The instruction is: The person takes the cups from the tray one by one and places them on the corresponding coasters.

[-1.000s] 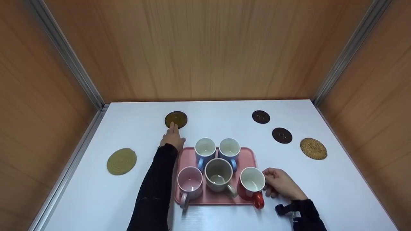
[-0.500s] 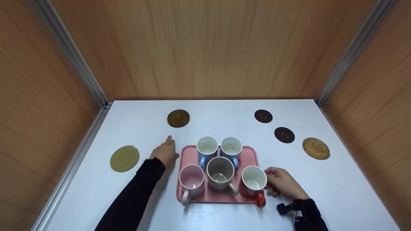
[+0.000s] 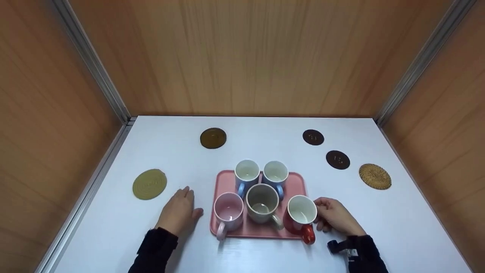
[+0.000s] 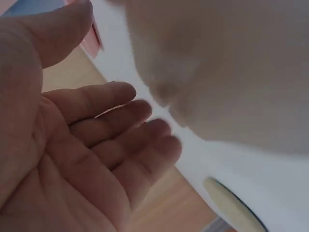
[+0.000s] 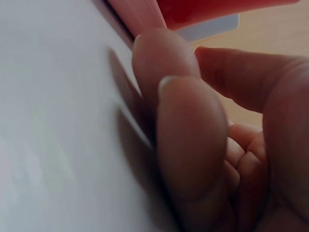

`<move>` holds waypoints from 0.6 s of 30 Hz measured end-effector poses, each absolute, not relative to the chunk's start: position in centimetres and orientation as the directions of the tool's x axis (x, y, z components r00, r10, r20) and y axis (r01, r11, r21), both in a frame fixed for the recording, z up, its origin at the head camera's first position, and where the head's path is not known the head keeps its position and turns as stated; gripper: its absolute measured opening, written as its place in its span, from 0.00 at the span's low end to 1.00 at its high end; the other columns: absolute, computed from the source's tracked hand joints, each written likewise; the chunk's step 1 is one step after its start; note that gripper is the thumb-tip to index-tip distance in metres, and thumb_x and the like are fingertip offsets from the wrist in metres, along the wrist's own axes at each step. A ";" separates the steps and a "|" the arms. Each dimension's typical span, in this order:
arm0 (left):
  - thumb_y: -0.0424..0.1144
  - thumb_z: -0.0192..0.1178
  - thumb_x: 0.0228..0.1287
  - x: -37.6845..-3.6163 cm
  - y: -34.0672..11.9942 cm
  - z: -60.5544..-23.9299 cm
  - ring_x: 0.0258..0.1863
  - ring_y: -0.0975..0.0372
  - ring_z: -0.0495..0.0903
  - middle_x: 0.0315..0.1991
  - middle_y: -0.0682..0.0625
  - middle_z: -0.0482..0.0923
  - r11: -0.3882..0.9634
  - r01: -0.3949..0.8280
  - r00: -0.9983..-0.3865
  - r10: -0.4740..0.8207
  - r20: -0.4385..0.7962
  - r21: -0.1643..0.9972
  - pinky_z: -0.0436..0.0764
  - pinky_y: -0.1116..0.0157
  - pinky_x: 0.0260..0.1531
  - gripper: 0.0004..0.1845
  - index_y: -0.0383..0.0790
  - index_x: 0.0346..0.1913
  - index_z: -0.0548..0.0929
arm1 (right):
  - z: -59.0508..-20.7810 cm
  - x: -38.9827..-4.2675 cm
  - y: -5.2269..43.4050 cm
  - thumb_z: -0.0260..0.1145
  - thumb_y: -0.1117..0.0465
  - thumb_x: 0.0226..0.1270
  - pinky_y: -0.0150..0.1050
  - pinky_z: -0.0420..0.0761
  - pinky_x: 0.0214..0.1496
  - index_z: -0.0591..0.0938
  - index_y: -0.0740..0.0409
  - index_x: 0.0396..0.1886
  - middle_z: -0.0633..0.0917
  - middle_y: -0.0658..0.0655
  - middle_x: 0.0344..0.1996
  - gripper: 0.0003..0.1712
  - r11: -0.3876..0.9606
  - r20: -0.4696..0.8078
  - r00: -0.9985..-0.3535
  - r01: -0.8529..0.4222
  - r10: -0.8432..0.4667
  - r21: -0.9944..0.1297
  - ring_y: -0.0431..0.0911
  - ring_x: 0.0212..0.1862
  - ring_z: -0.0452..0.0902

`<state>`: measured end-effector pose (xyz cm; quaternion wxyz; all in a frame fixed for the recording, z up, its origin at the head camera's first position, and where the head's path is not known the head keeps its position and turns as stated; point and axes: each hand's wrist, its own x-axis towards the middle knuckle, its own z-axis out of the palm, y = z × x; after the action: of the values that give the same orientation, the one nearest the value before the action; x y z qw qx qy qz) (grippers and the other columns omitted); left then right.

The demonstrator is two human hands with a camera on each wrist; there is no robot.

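Observation:
My left hand is just left of the pink tray, palm facing down and thumb spread toward the tray. The left wrist view shows its straight fingers with nothing in them. At the tray's right side, my right hand rests on the table, fingers loosely curled beside the red mug. The right wrist view has its fingertips right at the tray's edge, holding nothing. The tray also carries a pink mug, a grey-beige mug and two light-blue mugs, left and right.
A green coaster lies beyond my left hand, and a brown coaster at the back left. Two dark coasters, back and front, and a woven coaster lie to the right. Wooden panels enclose the table.
My left hand has drawn back from the brown coaster toward the near left, its fingertips leaving that coaster. The right hand stays by the red mug. The whole head view has shifted slightly.

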<state>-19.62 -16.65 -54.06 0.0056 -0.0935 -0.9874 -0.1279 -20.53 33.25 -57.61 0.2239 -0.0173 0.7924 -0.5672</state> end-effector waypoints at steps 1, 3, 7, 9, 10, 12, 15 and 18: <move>0.45 0.73 0.69 -19.2 -17.1 -53.9 0.72 0.31 0.73 0.70 0.22 0.73 0.955 0.169 -0.986 0.164 0.039 0.246 0.73 0.40 0.73 0.37 0.16 0.67 0.75 | -57.6 -20.5 33.3 0.61 0.53 0.84 0.34 0.83 0.24 0.80 0.68 0.58 0.87 0.53 0.29 0.21 0.357 -0.335 -0.900 0.227 -0.279 -0.906 0.42 0.24 0.84; 0.47 0.72 0.70 -18.4 -18.2 -53.6 0.75 0.29 0.68 0.73 0.21 0.68 0.961 0.124 -0.992 0.118 0.042 0.246 0.69 0.37 0.76 0.40 0.16 0.69 0.72 | -57.5 -20.6 33.3 0.61 0.53 0.83 0.34 0.82 0.24 0.80 0.68 0.58 0.87 0.54 0.29 0.21 0.360 -0.335 -0.903 0.229 -0.269 -0.904 0.42 0.23 0.84; 0.48 0.70 0.72 -17.8 -20.5 -53.3 0.76 0.27 0.64 0.75 0.18 0.62 0.960 0.051 -0.999 0.045 0.029 0.277 0.66 0.35 0.76 0.44 0.13 0.72 0.67 | -57.4 -20.7 33.5 0.62 0.53 0.82 0.34 0.82 0.24 0.80 0.67 0.58 0.87 0.54 0.29 0.20 0.371 -0.346 -0.906 0.242 -0.245 -0.896 0.42 0.24 0.83; 0.48 0.71 0.71 -17.6 -21.5 -53.4 0.75 0.27 0.66 0.75 0.17 0.63 0.957 0.035 -0.999 0.029 0.027 0.288 0.67 0.34 0.75 0.45 0.12 0.72 0.66 | -57.3 -20.7 33.5 0.62 0.53 0.82 0.34 0.82 0.24 0.80 0.67 0.58 0.87 0.55 0.29 0.21 0.372 -0.352 -0.904 0.249 -0.241 -0.894 0.42 0.24 0.83; 0.47 0.71 0.71 -17.5 -21.9 -53.6 0.74 0.26 0.66 0.74 0.17 0.63 0.955 0.028 -0.999 0.022 0.024 0.294 0.67 0.34 0.75 0.45 0.11 0.72 0.65 | -57.3 -20.7 33.5 0.62 0.53 0.82 0.34 0.82 0.25 0.80 0.67 0.58 0.87 0.55 0.29 0.21 0.373 -0.354 -0.903 0.250 -0.242 -0.893 0.42 0.24 0.84; 0.47 0.71 0.71 -17.3 -22.5 -53.8 0.74 0.26 0.65 0.74 0.16 0.62 0.953 0.018 -1.000 0.014 0.013 0.302 0.68 0.33 0.74 0.46 0.10 0.72 0.64 | -57.4 -20.7 33.4 0.62 0.53 0.82 0.34 0.82 0.24 0.80 0.67 0.58 0.87 0.55 0.29 0.21 0.368 -0.354 -0.902 0.251 -0.247 -0.895 0.42 0.24 0.84; 0.46 0.71 0.71 -17.1 -22.8 -54.3 0.75 0.26 0.63 0.75 0.15 0.60 0.948 0.002 -1.000 0.006 -0.010 0.317 0.68 0.31 0.73 0.46 0.10 0.72 0.63 | -57.6 -20.6 33.3 0.62 0.53 0.83 0.35 0.83 0.24 0.80 0.67 0.57 0.87 0.54 0.29 0.20 0.356 -0.346 -0.900 0.242 -0.264 -0.903 0.42 0.23 0.84; 0.46 0.70 0.72 -17.2 -23.0 -54.7 0.77 0.26 0.61 0.75 0.15 0.58 0.946 -0.010 -0.999 0.001 -0.034 0.325 0.67 0.31 0.73 0.47 0.10 0.73 0.61 | -57.7 -20.5 33.1 0.61 0.52 0.83 0.35 0.83 0.24 0.79 0.67 0.57 0.87 0.54 0.29 0.20 0.346 -0.341 -0.898 0.237 -0.278 -0.908 0.42 0.23 0.84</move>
<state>-17.18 -23.02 -54.70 -0.0167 0.0025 -0.9862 -0.1648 -20.47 33.12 -57.69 0.2252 -0.0128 0.7887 -0.5718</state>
